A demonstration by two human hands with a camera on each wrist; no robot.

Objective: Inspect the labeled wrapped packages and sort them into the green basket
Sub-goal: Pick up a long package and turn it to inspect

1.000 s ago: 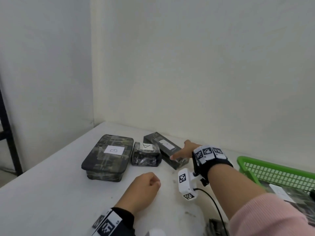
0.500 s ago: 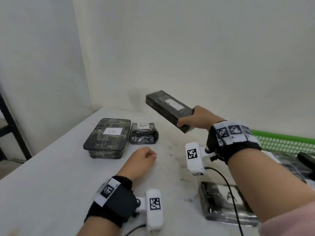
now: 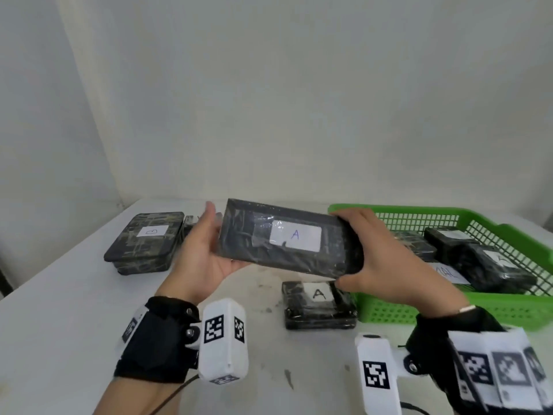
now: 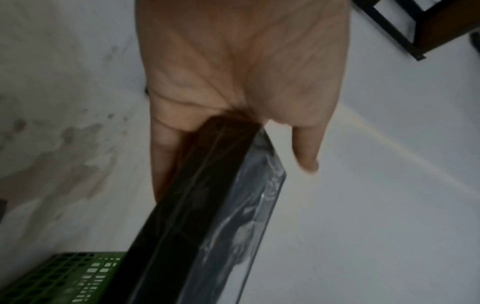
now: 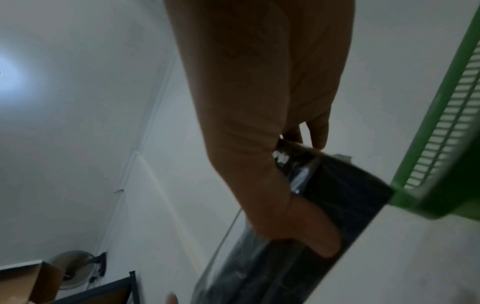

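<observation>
A long black wrapped package [image 3: 287, 241] with a white label marked A is held level above the table, label facing me. My right hand [image 3: 371, 256] grips its right end, fingers over the top edge and thumb under. My left hand [image 3: 209, 250] supports the left end with its palm, fingers straight and thumb raised. In the left wrist view the straight fingers [image 4: 163, 148] lie along the package [image 4: 207, 205]. In the right wrist view the thumb [image 5: 311, 232] presses on the package [image 5: 337, 195]. The green basket [image 3: 508, 307] stands at the right and holds several wrapped packages [image 3: 493, 265].
A flat camouflage package marked B [image 3: 146, 241] lies at the far left, with a small dark package [image 3: 191, 226] partly hidden behind my left hand. Another package marked A [image 3: 318, 304] lies on the white table [image 3: 59, 310], touching the basket's near-left corner. Walls close the back and left.
My right hand lifted the long package off the table and brought it toward me, label up. My left hand rose from the table, opened from a fist and met the package's left end.
</observation>
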